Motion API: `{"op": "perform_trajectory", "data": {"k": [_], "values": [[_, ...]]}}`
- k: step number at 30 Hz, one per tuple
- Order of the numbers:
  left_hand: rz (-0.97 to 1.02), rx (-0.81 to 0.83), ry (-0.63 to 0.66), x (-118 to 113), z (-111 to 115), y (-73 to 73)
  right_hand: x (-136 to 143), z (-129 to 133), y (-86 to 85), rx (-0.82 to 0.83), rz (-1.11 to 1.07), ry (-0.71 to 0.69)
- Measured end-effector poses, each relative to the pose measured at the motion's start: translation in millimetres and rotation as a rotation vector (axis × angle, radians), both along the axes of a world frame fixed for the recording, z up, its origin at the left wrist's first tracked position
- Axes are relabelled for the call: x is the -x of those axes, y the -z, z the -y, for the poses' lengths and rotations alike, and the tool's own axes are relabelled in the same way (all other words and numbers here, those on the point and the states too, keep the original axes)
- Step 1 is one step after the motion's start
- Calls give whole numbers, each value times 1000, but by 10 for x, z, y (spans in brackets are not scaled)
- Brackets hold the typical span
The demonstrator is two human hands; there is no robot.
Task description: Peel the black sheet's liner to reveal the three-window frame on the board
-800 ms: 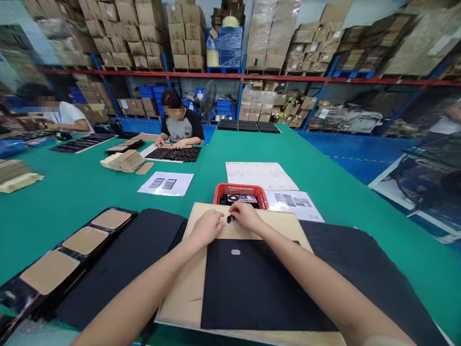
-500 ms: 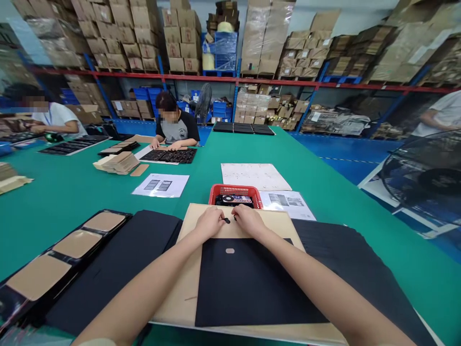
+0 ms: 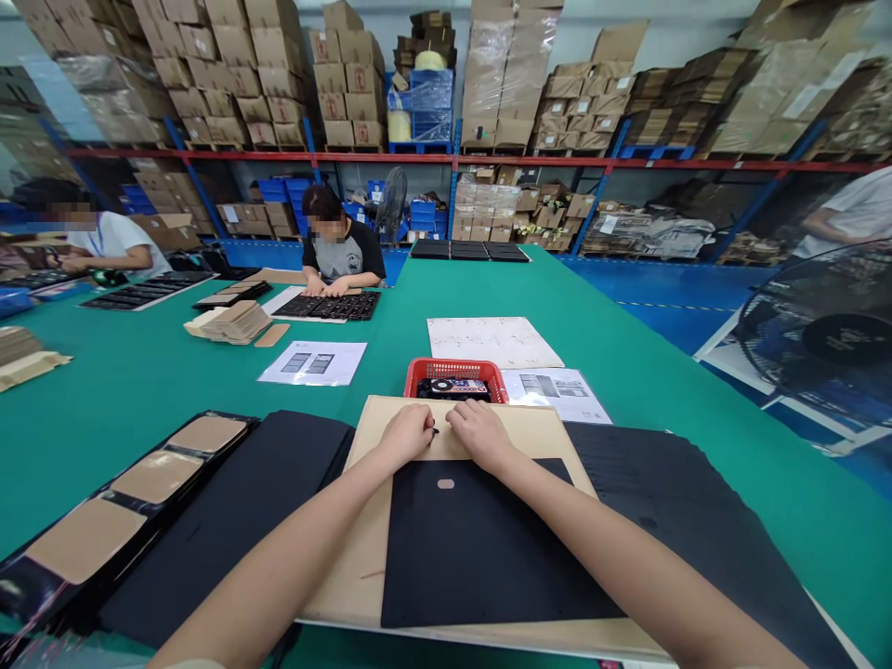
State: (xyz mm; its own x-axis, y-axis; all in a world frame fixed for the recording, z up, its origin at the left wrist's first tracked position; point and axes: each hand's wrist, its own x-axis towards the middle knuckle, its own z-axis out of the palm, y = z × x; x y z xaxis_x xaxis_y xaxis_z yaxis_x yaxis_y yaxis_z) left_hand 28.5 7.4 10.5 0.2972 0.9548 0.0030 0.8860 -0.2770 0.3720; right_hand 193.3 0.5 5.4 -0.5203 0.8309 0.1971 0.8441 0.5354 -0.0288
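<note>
I am pinching a black bit (image 3: pixel 436 430) in my left grip (image 3: pixel 410 429), over the far end of the board (image 3: pixel 359 557). My right grip (image 3: pixel 480 431) is no longer showing black, so I cannot tell if it is holding any.

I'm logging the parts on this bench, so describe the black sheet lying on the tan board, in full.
The black sheet is thin, matte and straight-edged; whether it is fabric or plastic can't be told. Near its far edge is a pale oblong with rounded ends, either a hole or a patch. It lies flat on the tan board. The right forearm crosses above and hides part of its right side; contact is unclear.
</note>
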Motion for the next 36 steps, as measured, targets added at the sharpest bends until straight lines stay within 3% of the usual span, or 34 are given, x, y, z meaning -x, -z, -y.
{"op": "perform_trajectory", "data": {"k": [4,15,19,27,36], "values": [[24,-4,3,15,17,11,-34,99,2,52,0,-55],[95,-8,34,79,6,50,197,-89,5,77,-91,89],[137,-32,9,148,67,45,127,-136,15,11,-61,131],[178,-37,0,170,143,44,-88,-149,-28,5,76,-51],[120,-41,8,148,118,92,312,-297,-81,78,8,-70]]}}
